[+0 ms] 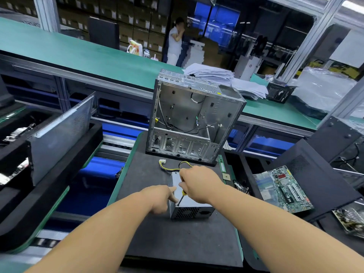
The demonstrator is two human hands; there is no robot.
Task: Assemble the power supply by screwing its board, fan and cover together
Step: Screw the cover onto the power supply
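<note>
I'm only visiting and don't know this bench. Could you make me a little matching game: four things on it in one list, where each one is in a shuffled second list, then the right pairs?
Things:
1. power supply
2. screwdriver
3. computer case
4. green circuit board

Places:
A. in the right hand
B. standing open behind the work
C. far right, lying flat
D. on the black mat, steadied by the left hand

Pairs: 1-D, 2-A, 3-B, 4-C
</note>
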